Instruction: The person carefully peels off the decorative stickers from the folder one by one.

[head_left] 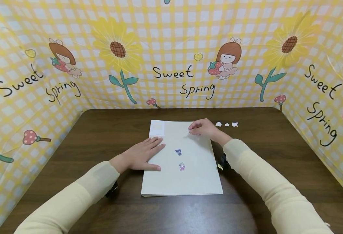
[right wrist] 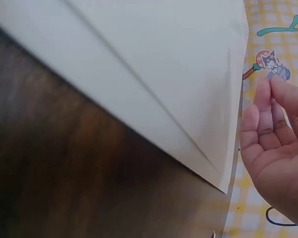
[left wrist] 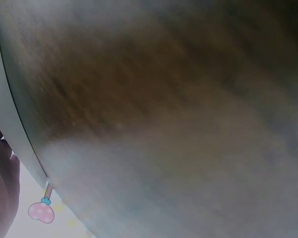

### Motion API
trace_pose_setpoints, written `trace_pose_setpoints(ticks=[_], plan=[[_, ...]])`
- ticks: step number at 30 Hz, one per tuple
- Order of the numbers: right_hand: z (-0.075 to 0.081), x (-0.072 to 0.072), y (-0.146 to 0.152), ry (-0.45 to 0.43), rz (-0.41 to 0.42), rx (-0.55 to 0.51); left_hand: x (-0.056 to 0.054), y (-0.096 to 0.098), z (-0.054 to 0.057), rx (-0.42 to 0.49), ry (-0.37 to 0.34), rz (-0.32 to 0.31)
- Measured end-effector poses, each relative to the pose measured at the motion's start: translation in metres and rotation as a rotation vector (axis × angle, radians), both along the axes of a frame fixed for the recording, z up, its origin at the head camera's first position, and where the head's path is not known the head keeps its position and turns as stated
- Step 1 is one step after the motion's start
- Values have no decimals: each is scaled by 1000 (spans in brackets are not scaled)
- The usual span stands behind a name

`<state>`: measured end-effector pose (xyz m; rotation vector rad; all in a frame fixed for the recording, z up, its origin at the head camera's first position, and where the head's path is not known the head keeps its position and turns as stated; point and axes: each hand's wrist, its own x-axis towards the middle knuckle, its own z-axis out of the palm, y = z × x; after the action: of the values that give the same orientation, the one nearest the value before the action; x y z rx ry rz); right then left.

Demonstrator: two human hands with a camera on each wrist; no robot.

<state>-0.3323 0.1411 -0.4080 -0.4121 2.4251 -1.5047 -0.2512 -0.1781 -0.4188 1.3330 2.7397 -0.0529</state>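
A large cream folder or booklet (head_left: 189, 182) lies on the table. Two small cartoon stickers, a dark blue one (head_left: 178, 152) and a pink one (head_left: 182, 166), sit on its cover. My left hand (head_left: 143, 154) rests flat over the cover's left edge with fingers spread; part of it (left wrist: 2, 183) shows in the left wrist view. Above the upper right of the cover, my right hand (head_left: 203, 129) pinches a small cartoon sticker (right wrist: 274, 67) between thumb and index finger. In the right wrist view its printed side shows a black-and-white character with blue-purple below.
A white rectangular label (head_left: 157, 127) is at the cover's top left corner. Three small white cut-out pieces (head_left: 226, 124) lie in a row on the brown wooden table (head_left: 86, 136), right of my right hand. A yellow checked cloth (head_left: 174, 39) hangs around the table's back and sides.
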Motion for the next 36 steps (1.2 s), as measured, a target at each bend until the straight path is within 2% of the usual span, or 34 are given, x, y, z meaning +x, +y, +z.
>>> trace_pose_setpoints(ticks=[9, 19, 28, 36], plan=[[-1, 3, 9, 20, -35, -38, -1, 0, -1, 1, -1, 3], [3, 8, 20, -3, -23, -53, -2, 0, 0, -4, -11, 12], [1, 4, 34, 4, -113, -27, -1, 0, -2, 10, -3, 8], [1, 3, 52, 21, -146, -25, -2, 1, -1, -13, -14, 23]])
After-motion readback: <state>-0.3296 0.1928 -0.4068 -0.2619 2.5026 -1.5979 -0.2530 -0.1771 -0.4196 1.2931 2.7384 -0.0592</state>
